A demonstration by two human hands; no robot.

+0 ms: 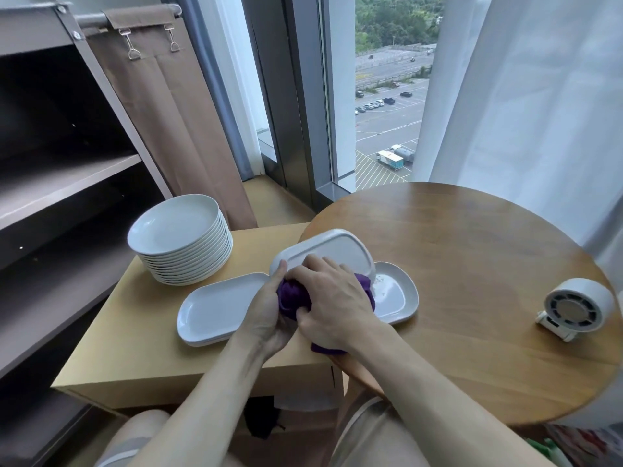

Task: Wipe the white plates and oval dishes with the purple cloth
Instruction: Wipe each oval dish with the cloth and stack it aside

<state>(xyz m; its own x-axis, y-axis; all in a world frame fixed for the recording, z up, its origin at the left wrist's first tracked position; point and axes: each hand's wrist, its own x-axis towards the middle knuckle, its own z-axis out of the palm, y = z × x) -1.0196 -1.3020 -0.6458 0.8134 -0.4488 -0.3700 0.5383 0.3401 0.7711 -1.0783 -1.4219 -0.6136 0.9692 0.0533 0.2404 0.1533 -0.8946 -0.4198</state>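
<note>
Gripping the near-left end of a raised white oval ceramic dish (328, 246), the left hand (269, 311) lays its thumb over the rim, its fingers hidden beneath. The right hand (335, 298) closes round a bunched purple cloth (293, 296) and presses it against the dish's near edge. The dish is tilted and glossy, and what looks like its underside, with a raised foot ring, faces up. It is held over the seam where a pale wooden side cabinet (141, 335) meets a round brown wooden table (472, 264).

At ten o'clock from the hands, a neat stack of white round ceramic plates (178, 227) stands near the cabinet's far edge. At nine o'clock, touching the left hand, lies a low pile of white oval dishes (212, 310); its right end is covered by that hand. At three o'clock a single white oval dish (394, 294) lies face up on the table, its left part behind the right hand and cloth.

Most of the cloth is buried. Only folds show between the hands, past the right knuckles and under the right wrist.

Bare wood runs along the cabinet's near-left side to its front edge. The table's far half lies open as well. A small round white fan (576, 308) stands at three o'clock, near the table's right rim.
</note>
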